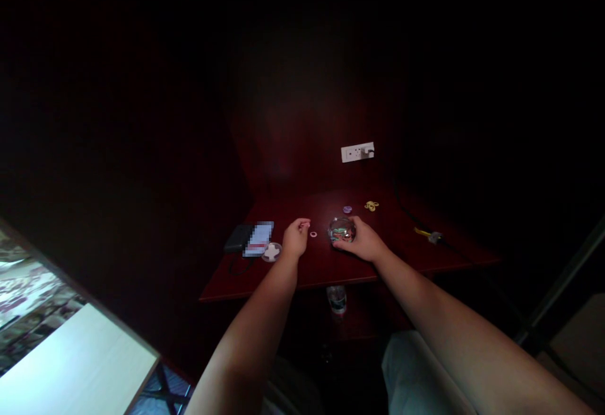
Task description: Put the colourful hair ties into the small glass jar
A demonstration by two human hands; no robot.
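My right hand [362, 239] is wrapped round the right side of a clear round jar [336, 221] on the dark red table. Several small coloured bands [341, 233] lie inside the jar. To its left, my left hand [296, 236] is closed, fingertips pinching a small pink band [306, 224], mostly hidden. Between the hands a pale pink ring-shaped band [313, 234] lies flat. Behind the jar are a small heap of purple bands [347, 209] and, farther right, a heap of yellow bands [371, 205].
Left on the table [278, 276] are a phone with a lit screen [259, 238], a black case [236, 238] and a round clear lid [271, 252]. A yellow-and-grey item [433, 236] lies right, beside a cable. A wall socket [357, 152] is behind; a plastic bottle [337, 300] stands below.
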